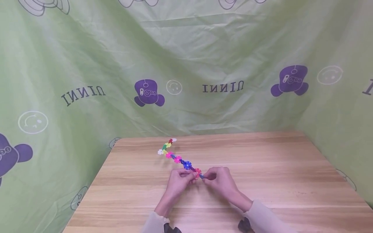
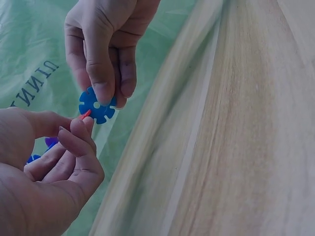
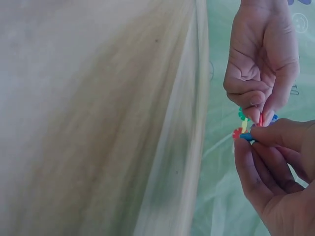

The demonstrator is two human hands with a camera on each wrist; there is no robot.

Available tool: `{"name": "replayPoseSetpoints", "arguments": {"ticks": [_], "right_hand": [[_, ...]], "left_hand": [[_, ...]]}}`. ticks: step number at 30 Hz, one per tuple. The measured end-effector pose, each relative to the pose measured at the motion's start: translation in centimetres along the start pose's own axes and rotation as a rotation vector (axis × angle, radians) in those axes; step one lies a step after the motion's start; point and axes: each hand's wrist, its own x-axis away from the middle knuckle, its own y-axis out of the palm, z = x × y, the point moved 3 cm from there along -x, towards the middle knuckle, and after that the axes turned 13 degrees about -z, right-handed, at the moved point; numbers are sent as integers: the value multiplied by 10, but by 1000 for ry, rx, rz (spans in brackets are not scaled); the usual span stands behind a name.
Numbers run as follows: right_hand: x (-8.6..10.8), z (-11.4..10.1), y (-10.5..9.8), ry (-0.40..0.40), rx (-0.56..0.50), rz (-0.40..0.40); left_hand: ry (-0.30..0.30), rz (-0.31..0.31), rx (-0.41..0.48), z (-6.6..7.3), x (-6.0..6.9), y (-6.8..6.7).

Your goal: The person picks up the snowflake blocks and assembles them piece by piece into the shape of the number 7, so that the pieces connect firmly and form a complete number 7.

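Note:
A chain of notched plastic snowflake discs (image 1: 187, 165), in white, red, yellow, green, pink, blue and purple, runs from the hands toward the table's far edge. My left hand (image 1: 179, 183) pinches the red disc (image 1: 197, 171) at its near end between thumb and fingers. From the other side, my right hand (image 1: 222, 183) pinches a blue disc (image 2: 102, 117) by its rim. In the left wrist view the blue disc meets the red one's edge; how deeply they interlock I cannot tell. Fingers cover part of both discs.
The wooden table (image 1: 276, 168) spreads out around both hands. Behind it and at the sides hangs a green printed curtain (image 1: 186, 48). Dark bands (image 1: 245, 224) sit at the wrists by light sleeves (image 1: 266, 216).

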Motion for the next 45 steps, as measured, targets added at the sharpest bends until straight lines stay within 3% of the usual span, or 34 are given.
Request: {"name": "replayPoseSetpoints", "arguments": {"ticks": [12,19,28,36,41,45], "right_hand": [[1,6,-3,-50,0,-52],[1,5,-5,-8,-24,-89],[-1,4,-7,1,-47,-73],[-12,14,-24,79,-213,-9],[-21,24,-29,115,-432,-32],[-27,31,-29,154,-524,-65]], "left_hand": [[0,-18,-27,0,0,1],[19,-54,-13,0,0,-1],[25,-82,-73,3,1,-2],[18,-173,-163,5,1,1],[0,-210,-204,5,2,3],[-10,-249,-191,4,3,5]]}}
